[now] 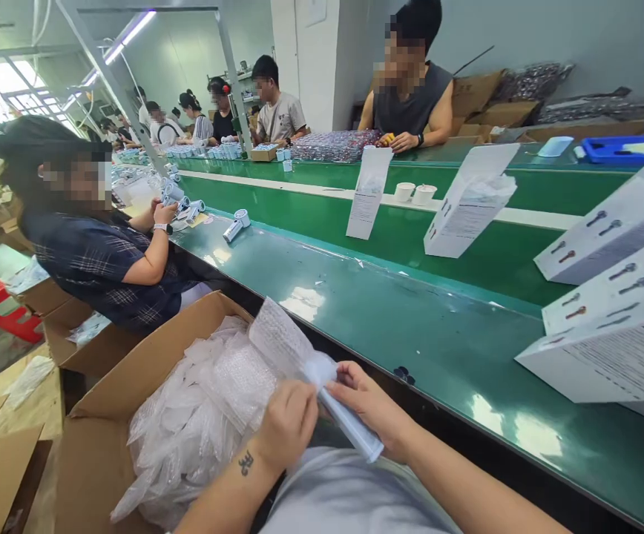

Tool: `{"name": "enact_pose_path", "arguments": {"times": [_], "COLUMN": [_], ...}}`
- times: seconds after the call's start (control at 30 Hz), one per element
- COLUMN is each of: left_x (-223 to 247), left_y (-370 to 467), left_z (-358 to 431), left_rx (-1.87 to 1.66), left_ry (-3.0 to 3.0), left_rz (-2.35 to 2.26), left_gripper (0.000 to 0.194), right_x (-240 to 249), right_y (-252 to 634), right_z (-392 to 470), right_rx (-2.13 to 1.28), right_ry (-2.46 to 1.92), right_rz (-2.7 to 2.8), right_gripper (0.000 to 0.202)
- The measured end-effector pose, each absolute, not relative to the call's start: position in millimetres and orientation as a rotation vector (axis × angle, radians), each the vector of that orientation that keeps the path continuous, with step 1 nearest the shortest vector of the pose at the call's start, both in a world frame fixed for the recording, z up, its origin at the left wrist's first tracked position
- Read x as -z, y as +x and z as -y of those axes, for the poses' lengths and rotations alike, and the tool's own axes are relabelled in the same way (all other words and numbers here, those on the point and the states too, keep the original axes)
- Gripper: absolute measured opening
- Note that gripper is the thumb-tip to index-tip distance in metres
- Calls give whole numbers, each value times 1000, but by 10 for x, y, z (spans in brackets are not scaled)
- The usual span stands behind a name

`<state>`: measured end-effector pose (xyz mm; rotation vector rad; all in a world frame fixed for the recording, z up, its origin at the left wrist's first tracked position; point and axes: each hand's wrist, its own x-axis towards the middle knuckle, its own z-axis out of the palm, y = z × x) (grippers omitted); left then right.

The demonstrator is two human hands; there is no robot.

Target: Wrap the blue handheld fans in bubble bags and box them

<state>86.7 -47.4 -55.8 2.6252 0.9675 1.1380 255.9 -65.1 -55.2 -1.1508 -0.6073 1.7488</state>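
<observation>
My right hand (369,400) is wrapped round a light-blue handled device (355,430), its handle pointing down towards my lap. The device's upper end sits inside the mouth of a clear bubble-wrap bag (280,337), which stretches away to the upper left. At the bag's mouth my left hand (288,419) is closed, slightly blurred, with its fingers pinching the bag's edge. The exact grip of the left fingertips is partly hidden. Below both hands is a large cardboard box (99,456) holding a heap of bubble-wrap bags (188,415).
The green workbench (349,297) runs beside a green conveyor belt (311,211). Several open white printed boxes (594,348) stand at the right. Another light-blue device (237,226) lies on the bench. A co-worker (99,245) sits at the left; others work along the line.
</observation>
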Motion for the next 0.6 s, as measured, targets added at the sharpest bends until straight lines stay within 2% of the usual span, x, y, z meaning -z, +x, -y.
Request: {"name": "enact_pose_path", "arguments": {"times": [0.13,0.2,0.3,0.33,0.43,0.53,0.6], "left_x": [491,426,253,172,-125,-450,-655], "left_y": [1007,1037,1043,1051,1133,1285,1394], "left_z": [480,489,434,392,225,36,-98], "left_rx": [-1116,-1053,-1034,-1015,-931,-909,-934], "left_ry": [2748,2775,2472,2335,1948,1639,1518], "left_rz": [-850,-687,-828,-922,-1084,-1048,-980], "left_gripper": [17,21,20,18,11,12,17], "right_x": [558,534,436,376,91,-319,-595], "right_y": [2549,2590,2695,2740,2921,3176,3352], "right_z": [652,628,617,624,652,681,704], "right_rx": [-1965,-1990,-2030,-2033,-1842,-1524,-1439], "right_ry": [-1163,-1195,-1242,-1274,-1505,-1636,-1589], "right_rz": [389,184,71,128,537,985,1110], "right_gripper": [48,33,8,6,16,15,14]}}
